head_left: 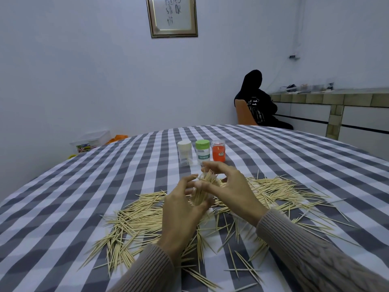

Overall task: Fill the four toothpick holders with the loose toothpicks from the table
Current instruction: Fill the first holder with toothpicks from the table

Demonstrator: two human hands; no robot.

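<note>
The left hand [181,205] curls its fingers [205,204] around a clear holder [200,192] packed with toothpicks; the right hand [229,186] fingers pinch their tips. 3 capped holders [203,153] stand just beyond, loose toothpicks [130,226] around.

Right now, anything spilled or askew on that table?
Yes: loose toothpicks lie scattered across the checked tablecloth around both hands. The left hand grips a clear holder whose toothpicks stick out unevenly, the right hand at its top.

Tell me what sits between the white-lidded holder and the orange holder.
In the head view, the green-lidded holder labelled TOOTHPICK stands between the white-lidded holder and the orange holder.
</note>
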